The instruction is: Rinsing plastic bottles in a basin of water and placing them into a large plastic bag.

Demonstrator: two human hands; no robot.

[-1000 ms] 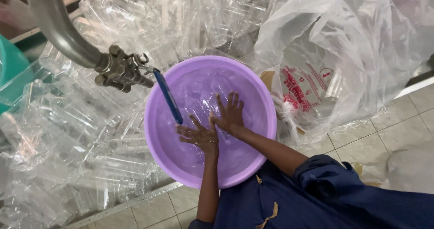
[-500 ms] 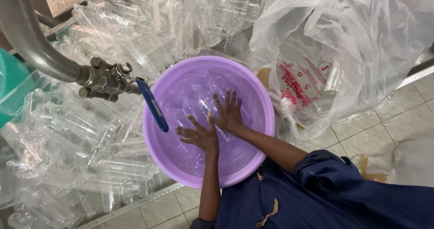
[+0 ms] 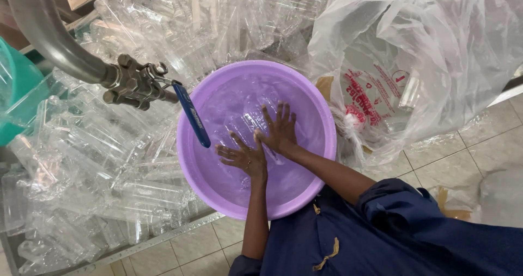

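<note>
hands: both are in the purple basin (image 3: 202,184), fingers spread flat, palms down in the water. left hand (image 3: 243,157) sits nearer the body, right hand (image 3: 279,131) just beside it, thumbs about touching. neither one is gripping anything as far as I can see

basin: already has water in it, looks clear and rippled. can't tell if anything lies under the palms

tap: steel pipe (image 3: 46,33) ends in a valve with a blue lever (image 3: 192,114) hanging over the basin rim, no stream visible

done vs left: basin looks filled, I'd guess the washing is only getting going, since the heap of clear plastic bottles (image 3: 109,161) all around it looks untouched

surface: basin sits among the bottles on a low metal-edged tray

room: pale tiled floor (image 3: 452,156), big clear plastic bag (image 3: 436,47) at the right, teal tub (image 3: 16,96) at the left edge
</note>
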